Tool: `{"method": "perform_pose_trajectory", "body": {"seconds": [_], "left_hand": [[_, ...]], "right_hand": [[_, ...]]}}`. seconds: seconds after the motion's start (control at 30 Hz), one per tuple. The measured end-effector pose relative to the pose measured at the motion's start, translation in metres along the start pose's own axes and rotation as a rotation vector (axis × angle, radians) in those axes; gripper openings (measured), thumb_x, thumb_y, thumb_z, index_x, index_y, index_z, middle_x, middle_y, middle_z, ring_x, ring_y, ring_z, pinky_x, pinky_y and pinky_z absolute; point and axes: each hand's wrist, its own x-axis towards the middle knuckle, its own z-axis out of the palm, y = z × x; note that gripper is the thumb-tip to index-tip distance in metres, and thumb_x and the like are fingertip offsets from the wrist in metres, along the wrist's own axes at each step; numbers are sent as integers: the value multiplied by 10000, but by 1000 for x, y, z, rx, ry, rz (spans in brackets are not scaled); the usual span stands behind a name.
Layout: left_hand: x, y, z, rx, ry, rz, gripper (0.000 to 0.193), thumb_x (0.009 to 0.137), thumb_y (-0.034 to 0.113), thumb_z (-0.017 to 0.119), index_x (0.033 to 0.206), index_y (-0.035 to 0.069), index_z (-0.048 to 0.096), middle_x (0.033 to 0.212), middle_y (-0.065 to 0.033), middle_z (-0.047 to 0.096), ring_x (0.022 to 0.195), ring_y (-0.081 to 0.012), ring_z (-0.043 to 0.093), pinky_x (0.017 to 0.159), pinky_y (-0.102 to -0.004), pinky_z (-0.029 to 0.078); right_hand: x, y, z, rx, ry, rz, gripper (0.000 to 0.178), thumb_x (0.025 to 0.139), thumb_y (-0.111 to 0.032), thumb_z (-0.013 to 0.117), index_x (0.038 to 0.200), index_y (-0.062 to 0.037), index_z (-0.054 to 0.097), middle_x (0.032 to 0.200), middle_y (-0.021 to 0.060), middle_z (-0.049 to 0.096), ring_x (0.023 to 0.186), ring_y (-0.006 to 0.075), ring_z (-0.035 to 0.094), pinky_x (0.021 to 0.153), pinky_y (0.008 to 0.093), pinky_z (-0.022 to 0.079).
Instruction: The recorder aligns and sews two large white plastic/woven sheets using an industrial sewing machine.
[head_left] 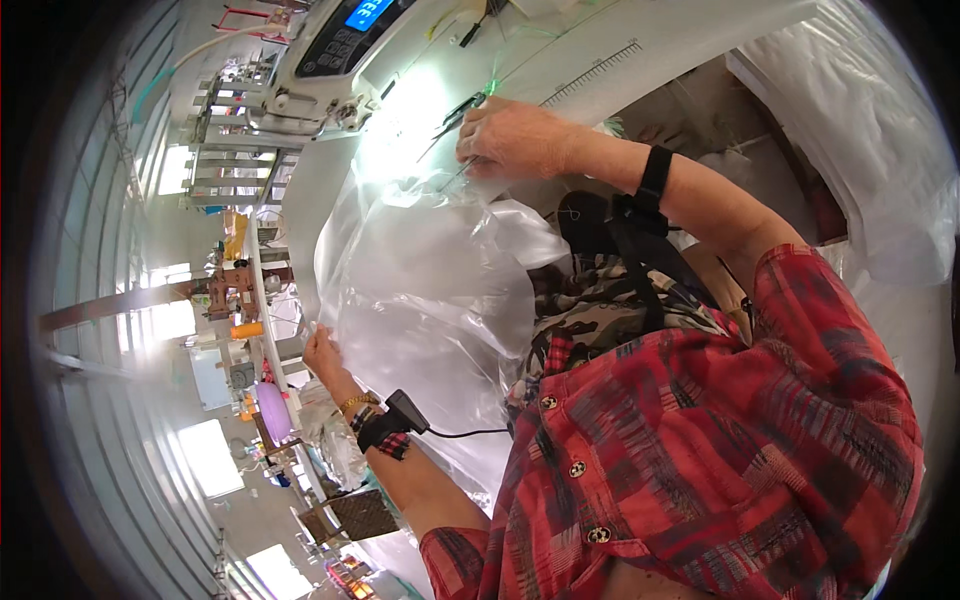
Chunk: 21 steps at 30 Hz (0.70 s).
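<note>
A large, translucent white plastic sheet (pixel 430 270) spreads in loose folds from the sewing machine table over my lap. At the sheet's left edge, my left hand (pixel 323 355) pinches the plastic between closed fingers. My right hand (pixel 515 138) is closed around slim, dark, pointed scissors (pixel 458 116), just above the sheet's far edge and beside the machine's bright light. Their thin blades point left toward the glare; part of the handle is hidden in my fingers. The glare washes out the plastic near the tips.
An industrial sewing machine (pixel 340 60) with a lit blue display stands at the upper left. A ruler scale (pixel 595 72) runs along the pale tabletop. More bulky plastic (pixel 850 130) hangs at the right. A small black-handled tool (pixel 472 34) lies at the back.
</note>
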Motion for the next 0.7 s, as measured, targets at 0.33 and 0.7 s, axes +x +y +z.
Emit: {"method": "perform_pose_trajectory", "body": {"seconds": [0.33, 0.7], "left_hand": [[13, 21, 4, 85, 32, 21, 223, 881, 206, 653, 761, 18, 667, 511, 24, 454, 409, -61, 394, 362, -231, 246], [24, -17, 5, 12, 86, 110, 326, 826, 184, 681, 570, 12, 572, 522, -9, 540, 449, -82, 444, 433, -264, 324]], "right_hand": [[-5, -38, -13, -7, -44, -43, 242, 838, -285, 662, 993, -100, 652, 1118, 21, 628, 1145, 209, 524, 993, 384, 383], [-7, -46, -31, 39, -15, -71, 232, 829, -250, 667, 972, -67, 660, 1117, 46, 631, 1139, 223, 531, 1008, 393, 374]]}}
